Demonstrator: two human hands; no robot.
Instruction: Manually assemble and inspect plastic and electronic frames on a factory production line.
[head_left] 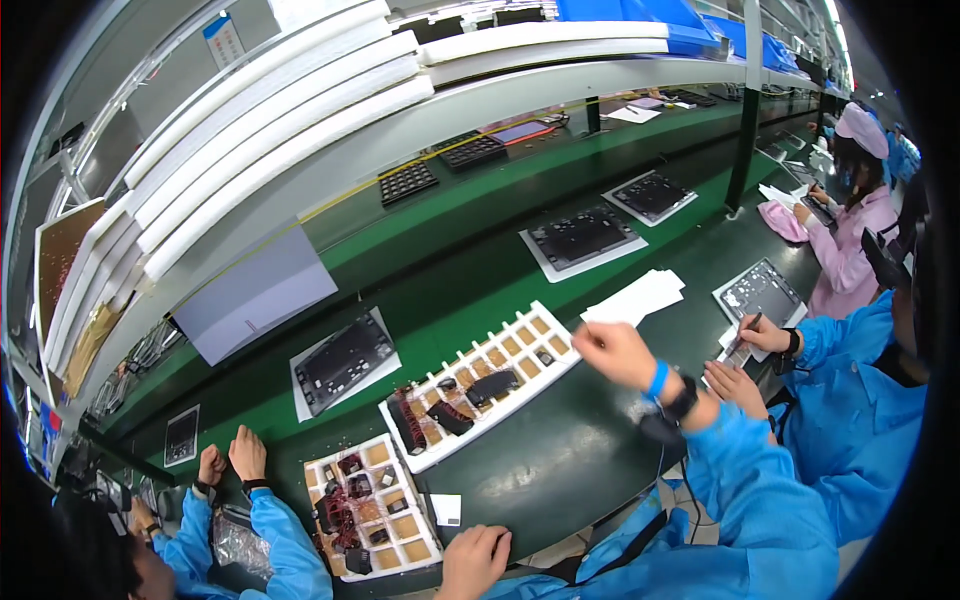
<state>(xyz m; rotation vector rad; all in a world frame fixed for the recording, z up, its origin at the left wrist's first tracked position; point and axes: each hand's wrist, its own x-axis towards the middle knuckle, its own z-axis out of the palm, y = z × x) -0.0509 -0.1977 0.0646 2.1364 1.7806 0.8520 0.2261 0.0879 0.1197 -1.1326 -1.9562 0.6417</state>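
My right hand [618,354] is raised over the right end of a white foam tray [540,390], fingers curled together; anything inside them is hidden. A blue band and a dark watch circle that wrist. In this tray's compartments lie black speaker-like parts [492,387] and bundled dark red wires [408,420]. Down by the table's front edge rests my left hand [475,562], loosely closed, with no object showing in it. Beside it are a small white card [446,509] and a second foam tray [412,552] holding black parts with red wires.
Tablet-like black panels on white sheets, such as one panel [345,362], lie along the green bench [440,345]. White papers [634,298] are beyond my right hand. Co-workers sit at both sides, one in blue [850,370] close on the right. A shelf with white foam sheets hangs above.
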